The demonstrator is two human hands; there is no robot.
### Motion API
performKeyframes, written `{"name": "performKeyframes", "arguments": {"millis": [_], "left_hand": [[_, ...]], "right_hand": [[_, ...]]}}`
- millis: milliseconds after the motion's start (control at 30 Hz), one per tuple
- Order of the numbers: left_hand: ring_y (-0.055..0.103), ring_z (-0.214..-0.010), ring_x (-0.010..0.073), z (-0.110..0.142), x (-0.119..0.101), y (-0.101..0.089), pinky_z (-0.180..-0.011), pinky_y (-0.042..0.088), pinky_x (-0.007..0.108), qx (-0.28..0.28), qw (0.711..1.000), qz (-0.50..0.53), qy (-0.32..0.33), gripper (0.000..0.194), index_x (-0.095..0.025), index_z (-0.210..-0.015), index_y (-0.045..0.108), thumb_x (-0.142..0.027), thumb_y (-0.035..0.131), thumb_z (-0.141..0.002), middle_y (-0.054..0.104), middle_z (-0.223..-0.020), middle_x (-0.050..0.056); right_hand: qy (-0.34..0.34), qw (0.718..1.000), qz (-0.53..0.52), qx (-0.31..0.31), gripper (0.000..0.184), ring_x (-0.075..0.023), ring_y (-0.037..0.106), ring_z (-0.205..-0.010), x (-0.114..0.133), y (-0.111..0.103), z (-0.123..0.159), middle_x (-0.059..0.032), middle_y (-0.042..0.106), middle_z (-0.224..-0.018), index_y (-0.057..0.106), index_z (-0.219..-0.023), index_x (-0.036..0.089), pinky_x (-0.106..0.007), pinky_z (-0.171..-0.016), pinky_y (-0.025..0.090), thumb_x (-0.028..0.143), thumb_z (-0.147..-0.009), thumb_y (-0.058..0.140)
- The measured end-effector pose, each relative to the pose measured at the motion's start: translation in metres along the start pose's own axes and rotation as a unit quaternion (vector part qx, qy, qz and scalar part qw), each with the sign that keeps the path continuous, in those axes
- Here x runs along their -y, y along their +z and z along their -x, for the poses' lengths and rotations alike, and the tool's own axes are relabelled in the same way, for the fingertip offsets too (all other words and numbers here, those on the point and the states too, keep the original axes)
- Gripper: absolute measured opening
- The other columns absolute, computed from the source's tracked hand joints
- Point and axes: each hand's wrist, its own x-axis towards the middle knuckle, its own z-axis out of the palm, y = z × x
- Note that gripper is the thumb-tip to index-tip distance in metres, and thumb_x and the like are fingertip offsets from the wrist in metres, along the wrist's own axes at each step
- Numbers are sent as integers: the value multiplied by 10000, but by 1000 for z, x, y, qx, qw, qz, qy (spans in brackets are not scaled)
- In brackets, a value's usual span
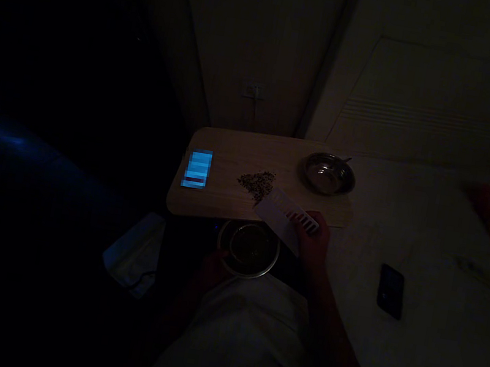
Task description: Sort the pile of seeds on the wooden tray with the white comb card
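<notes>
The room is very dark. On a pale wooden table (pixel 228 140) lies a spread of small dark grains or seeds (pixel 256 184), too small to name. My right hand (pixel 315 244) is closed on a flat white slotted piece (pixel 279 217), whose far end reaches the near side of the grains. My left hand (pixel 215 264) grips the left rim of a round metal bowl (pixel 274 262), held just below the table's front edge. Some dark contents may lie in the bowl, but the dimness hides them.
Another metal bowl (pixel 308 181) with a utensil handle sits at the table's right. A lit phone-like screen (pixel 197 168) is at its left. A dark phone (pixel 391 291) lies on the pale surface to the right. Below left stands a pale box-like object (pixel 133 256).
</notes>
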Motion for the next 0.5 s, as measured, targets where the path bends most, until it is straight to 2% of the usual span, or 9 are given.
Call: {"name": "performKeyframes", "arguments": {"millis": [100,233,367,433,500], "left_hand": [[717,-976,343,0,-4,5,-889,559,459,-31,999,-17,-14,216,-209,-841,701,-181,764,-636,761,-789,62],[712,-982,354,-1,-5,6,-911,545,483,-52,998,-26,-33,180,-210,-806,695,-186,762,-641,761,-791,78],[715,-988,304,2,0,2,-973,521,411,-76,997,-18,0,235,-229,-753,673,-81,747,-585,769,-787,38],[712,-1012,277,1,0,1,-998,508,374,-76,997,-13,14,267,-239,-751,670,-51,735,-573,774,-806,9],[718,-989,314,-3,-1,1,-982,520,433,-52,998,-12,-14,168,-199,-765,691,-124,741,-623,779,-833,68]], "right_hand": [[2,1000,-2,-8,233,-121,485,-635,0,0,0,47,552,-693,568,-818,214,-235,-581,388,378,-760,723],[11,1000,8,1,241,-124,482,-622,3,-1,0,50,556,-681,567,-812,218,-238,-574,389,386,-745,727],[15,1000,13,14,239,-127,485,-617,5,-1,0,45,566,-680,568,-808,221,-245,-577,400,397,-753,721],[8,1000,17,16,236,-129,489,-620,5,-2,0,44,565,-677,571,-807,221,-243,-575,398,397,-758,721],[2,1000,24,19,233,-128,491,-622,4,-2,0,43,566,-679,575,-808,221,-240,-572,395,397,-763,722]]}}
